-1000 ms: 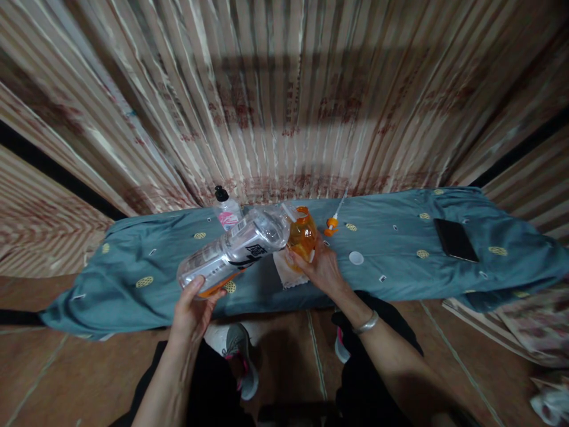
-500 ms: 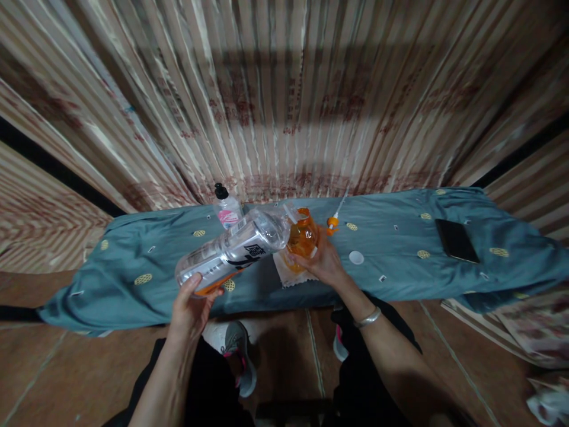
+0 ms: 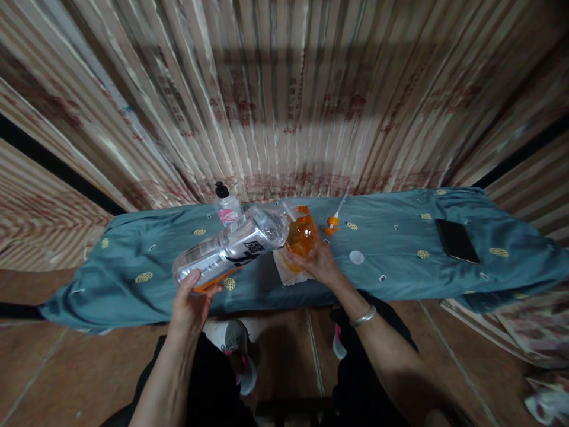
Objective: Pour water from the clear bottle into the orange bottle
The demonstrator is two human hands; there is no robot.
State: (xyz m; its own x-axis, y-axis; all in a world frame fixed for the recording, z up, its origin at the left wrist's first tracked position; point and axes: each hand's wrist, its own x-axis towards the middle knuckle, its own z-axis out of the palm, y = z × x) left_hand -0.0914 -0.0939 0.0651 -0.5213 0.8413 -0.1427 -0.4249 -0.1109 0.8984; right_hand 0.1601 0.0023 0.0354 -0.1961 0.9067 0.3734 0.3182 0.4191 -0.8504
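My left hand (image 3: 192,305) is wrapped round the base of a large clear plastic bottle (image 3: 231,249) with a silver and orange label, tilted so its neck points right. That neck meets the mouth of an orange see-through bottle (image 3: 301,234), which my right hand (image 3: 317,258) grips from the right side. Beneath the orange bottle lies a pale cloth (image 3: 290,276), partly covered. Right of my right hand lies an orange spray head (image 3: 332,223) with a thin clear tube. A small white disc (image 3: 356,257) lies close to my right wrist.
A clear pump bottle (image 3: 228,207) with a black top stands behind the tilted bottle. A dark phone-like slab (image 3: 456,240) lies at the right on the teal cloth-covered surface (image 3: 400,279). Striped curtains (image 3: 267,107) hang right behind it.
Both hands keep their grips on the bottles. The silver-labelled bottle has turned slightly in my left hand and shifted a little left; the orange bottle has barely moved.
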